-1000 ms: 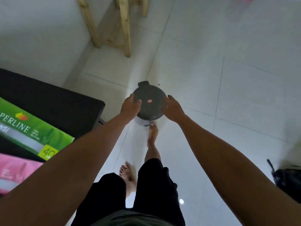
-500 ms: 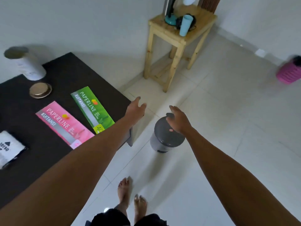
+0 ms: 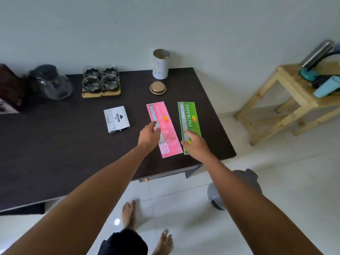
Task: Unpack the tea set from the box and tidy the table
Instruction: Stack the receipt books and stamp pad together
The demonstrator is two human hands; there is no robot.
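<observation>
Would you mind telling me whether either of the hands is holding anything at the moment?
Nothing is held. The left hand hovers open over the pink receipt book, and the right hand hovers open over the green receipt book; neither has closed on one.

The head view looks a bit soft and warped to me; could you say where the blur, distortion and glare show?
Head view: the glass teapot at left is smeared, the table edges bow from the wide lens, and a small glare spot sits on the floor tile.

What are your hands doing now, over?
Both hands open, empty: left hand over pink pad, right hand over green pad. Nothing in the way.
</observation>
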